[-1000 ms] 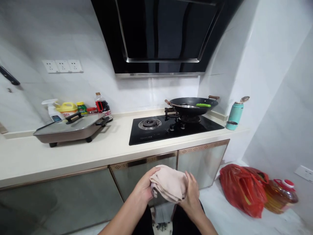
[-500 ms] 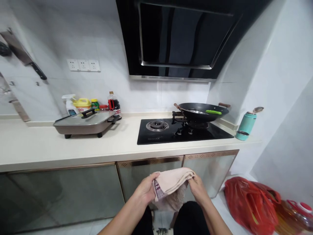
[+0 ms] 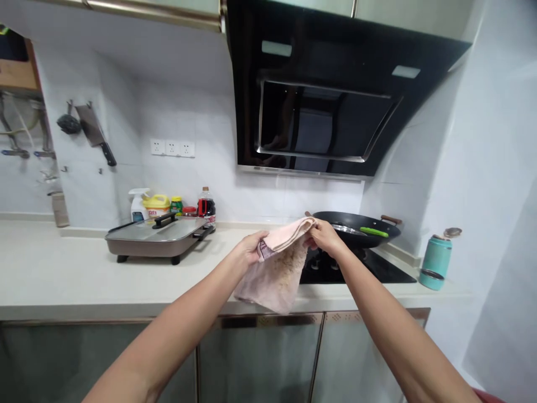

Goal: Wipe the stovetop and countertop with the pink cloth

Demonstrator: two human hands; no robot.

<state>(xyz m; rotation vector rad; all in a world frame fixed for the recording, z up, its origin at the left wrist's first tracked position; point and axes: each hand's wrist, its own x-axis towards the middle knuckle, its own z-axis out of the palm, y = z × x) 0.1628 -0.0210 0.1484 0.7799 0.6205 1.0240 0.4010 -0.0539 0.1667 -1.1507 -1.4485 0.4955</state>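
The counter (image 3: 75, 274) carries the stove (image 3: 388, 270), its left end hidden behind the cloth (image 3: 274, 274), which hangs in view across the counter's front edge. The cloth's folded top rises rightward between fingers closed on either end: left hand (image 3: 250, 246) lower, right hand (image 3: 325, 235) higher.

Both arms bare, reaching forward. Left arm (image 3: 180, 326) enters lower left, right arm (image 3: 390, 315) lower right; they slant inward like a wide upside-down V, cut off by the frame edge. Left wrist (image 3: 235, 262) and right wrist (image 3: 342, 251) nearly straight. Left grip (image 3: 252, 247) closed in a pinch, thumb (image 3: 262, 235) on top pointing inward, fingers tucked below, partly hidden. Right grip (image 3: 321, 235) also pinched, back of hand up, fingers bent inward, some hidden. Grips face each other, near but apart, right slightly higher in view.
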